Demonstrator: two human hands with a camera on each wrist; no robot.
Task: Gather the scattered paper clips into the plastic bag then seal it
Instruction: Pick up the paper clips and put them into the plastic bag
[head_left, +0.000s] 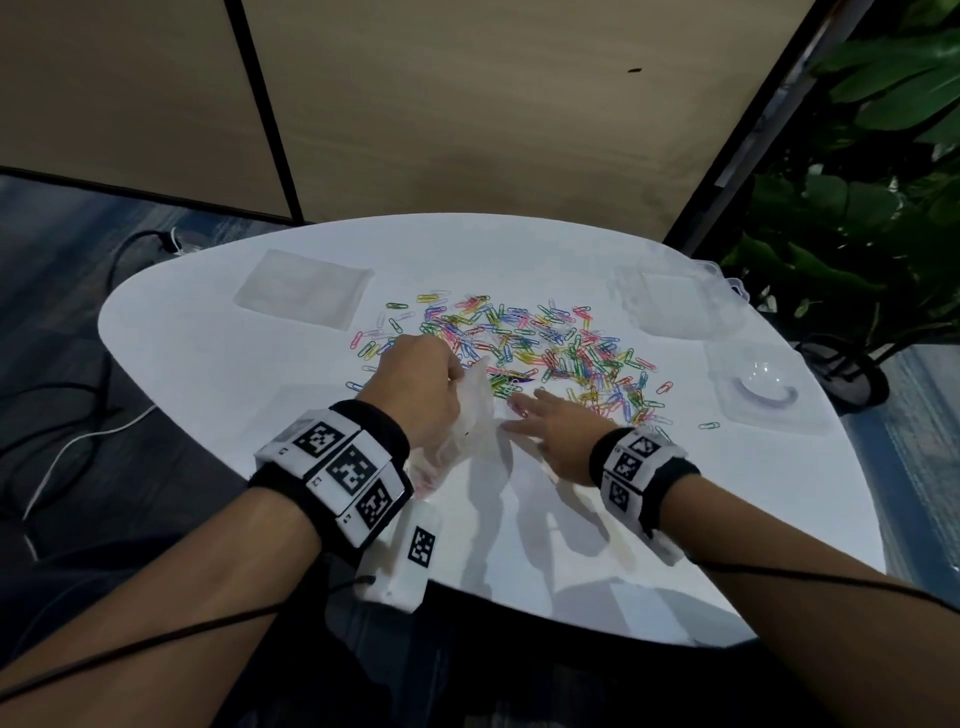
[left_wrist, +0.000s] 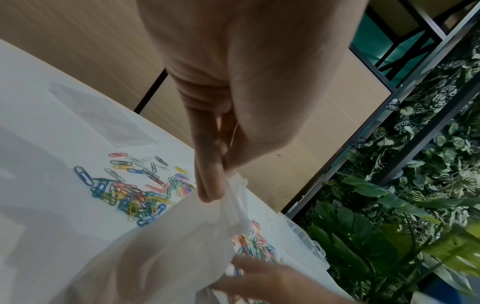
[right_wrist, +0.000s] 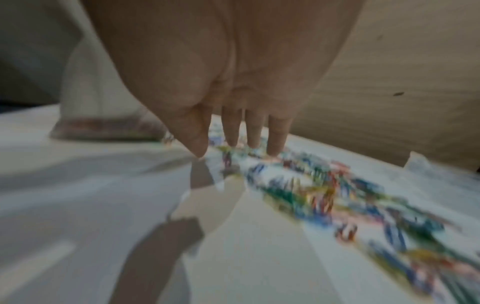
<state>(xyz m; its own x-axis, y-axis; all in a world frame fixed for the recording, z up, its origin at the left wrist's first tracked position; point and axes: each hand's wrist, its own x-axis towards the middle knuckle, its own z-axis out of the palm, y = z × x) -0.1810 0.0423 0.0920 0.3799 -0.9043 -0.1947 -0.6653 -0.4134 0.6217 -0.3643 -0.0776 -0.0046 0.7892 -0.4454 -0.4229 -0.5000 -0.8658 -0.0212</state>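
A heap of coloured paper clips (head_left: 545, 348) lies spread over the middle of the white table (head_left: 218, 364). My left hand (head_left: 421, 384) pinches the top edge of a clear plastic bag (head_left: 467, 415) and holds it up at the heap's near-left side; the left wrist view shows thumb and fingers (left_wrist: 210, 185) squeezing the bag's rim (left_wrist: 237, 197). My right hand (head_left: 550, 426) lies flat, fingers straight, touching the clips (right_wrist: 306, 185) at the heap's near edge beside the bag (right_wrist: 103, 115). The right wrist view is blurred.
A spare flat plastic bag (head_left: 304, 293) lies at the table's far left. Clear plastic boxes (head_left: 685, 296) and a clear lid (head_left: 763, 389) sit at the right. A potted plant (head_left: 857, 218) stands beyond the right edge. Cables (head_left: 78, 405) run on the floor at left.
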